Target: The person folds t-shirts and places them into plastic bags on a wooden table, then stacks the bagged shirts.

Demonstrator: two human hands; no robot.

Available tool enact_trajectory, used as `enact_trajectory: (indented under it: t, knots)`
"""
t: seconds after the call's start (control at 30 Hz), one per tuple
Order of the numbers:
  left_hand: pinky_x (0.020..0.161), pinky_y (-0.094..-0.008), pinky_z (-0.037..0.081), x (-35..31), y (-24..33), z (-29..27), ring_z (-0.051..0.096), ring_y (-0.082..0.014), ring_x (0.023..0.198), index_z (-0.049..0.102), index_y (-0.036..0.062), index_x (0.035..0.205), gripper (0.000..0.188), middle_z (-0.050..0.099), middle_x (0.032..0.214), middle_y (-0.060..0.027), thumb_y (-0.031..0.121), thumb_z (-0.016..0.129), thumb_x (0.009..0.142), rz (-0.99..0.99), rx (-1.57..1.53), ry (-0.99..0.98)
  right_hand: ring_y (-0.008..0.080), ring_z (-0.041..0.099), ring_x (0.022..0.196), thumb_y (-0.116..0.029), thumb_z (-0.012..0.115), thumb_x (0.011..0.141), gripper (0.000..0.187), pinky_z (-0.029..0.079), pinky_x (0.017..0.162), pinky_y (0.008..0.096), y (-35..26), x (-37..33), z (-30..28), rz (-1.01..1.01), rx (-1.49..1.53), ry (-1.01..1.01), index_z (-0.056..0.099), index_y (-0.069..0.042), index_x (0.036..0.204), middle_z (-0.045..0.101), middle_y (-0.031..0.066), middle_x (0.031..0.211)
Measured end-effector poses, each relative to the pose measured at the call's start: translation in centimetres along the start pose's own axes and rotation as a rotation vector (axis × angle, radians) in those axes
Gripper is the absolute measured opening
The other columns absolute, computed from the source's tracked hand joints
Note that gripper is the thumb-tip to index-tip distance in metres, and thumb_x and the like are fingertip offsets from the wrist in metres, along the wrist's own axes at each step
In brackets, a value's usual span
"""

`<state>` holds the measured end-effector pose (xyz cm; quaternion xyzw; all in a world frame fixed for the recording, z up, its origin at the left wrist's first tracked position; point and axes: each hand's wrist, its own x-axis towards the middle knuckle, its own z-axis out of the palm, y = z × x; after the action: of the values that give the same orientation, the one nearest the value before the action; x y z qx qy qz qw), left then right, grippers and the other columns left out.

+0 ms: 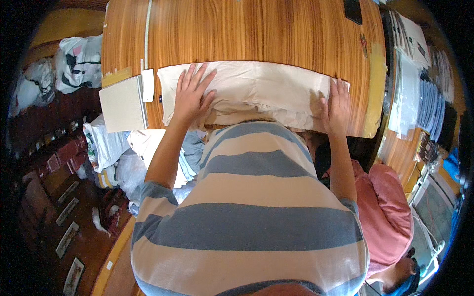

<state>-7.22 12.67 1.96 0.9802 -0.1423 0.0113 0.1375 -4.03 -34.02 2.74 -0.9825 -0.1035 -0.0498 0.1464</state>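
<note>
- Cream cloth (256, 84) lies along the near edge of the wooden table (247, 29).
- Left hand (190, 101) rests on its left end, fingers spread, grasping nothing.
- Right hand (336, 111) lies on its right end, fingers straight, likewise grasping nothing.

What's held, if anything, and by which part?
Nothing seems held: the left hand lies on the cloth near its left end, right hand near its right.

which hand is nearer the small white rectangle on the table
The left hand, on the left part of the cream cloth, near the small white rectangle; the right hand is at the cloth's opposite end.
</note>
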Motion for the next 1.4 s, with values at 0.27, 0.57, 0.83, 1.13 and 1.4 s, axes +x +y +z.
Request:
enact_trajectory:
  t: [0.27,0.57,0.83,1.13,1.4]
  knots:
    - [0.128,-0.0574,0.011,-0.4,-2.4,0.7,0.016,-0.0349,0.16,0.045,0.0262,0.159,0.063,0.027,0.172,-0.003,0.053,0.052,0.102,-0.011,0.032,-0.104,0.0381,0.018,0.159,-0.052,0.045,0.107,0.068,0.012,0.127,0.0605,2.0,0.2,2.5,-0.002,-0.101,-0.084,0.035,-0.015,0.163,0.028,0.0118,0.171]
    - [0.085,-0.0337,0.051,-17.5,-3.2,-0.4,0.063,-0.0228,0.091,0.065,-0.0006,0.115,0.016,0.066,0.102,-0.0144,0.006,0.06,0.101,-0.444,-0.639,0.36,0.0296,0.069,0.102,-0.02,0.073,0.092,0.03,0.054,0.091,0.0396,-15.9,-12.7,5.4,0.107,0.832,-0.909,0.069,0.0,0.115,0.071,0.0178,0.111]
    - [0.075,-0.0246,0.052,-22.0,-7.4,1.1,0.065,-0.0096,0.083,0.068,0.0006,0.12,0.019,0.071,0.095,-0.0041,0.008,0.065,0.103,-0.523,-1.098,0.072,0.0278,0.07,0.111,-0.04,0.078,0.093,0.051,0.053,0.098,0.0399,-29.8,-12.5,25.3,0.32,0.76,-0.896,0.068,0.0,0.124,0.073,0.0176,0.119]
    - [0.071,-0.0233,0.049,-21.6,-10.9,-2.9,0.06,-0.0087,0.076,0.073,0.0014,0.11,0.017,0.069,0.087,-0.0021,0.013,0.061,0.105,-0.465,-1.243,0.041,0.0233,0.072,0.102,-0.022,0.049,0.112,0.03,0.058,0.092,0.0383,-34.0,-9.9,1.5,0.745,1.94,-0.325,0.065,0.001,0.123,0.074,0.0117,0.113]
    - [0.092,-0.0384,0.054,-4.7,-7.8,-3.7,0.065,-0.0317,0.111,0.069,0.0026,0.119,0.03,0.066,0.121,-0.0143,0.017,0.075,0.093,0.237,-0.561,0.33,0.0177,0.072,0.081,-0.034,0.057,0.108,0.037,0.059,0.075,0.0308,-20.8,-6.0,2.0,0.842,1.1,-0.222,0.066,0.002,0.113,0.075,0.0097,0.093]
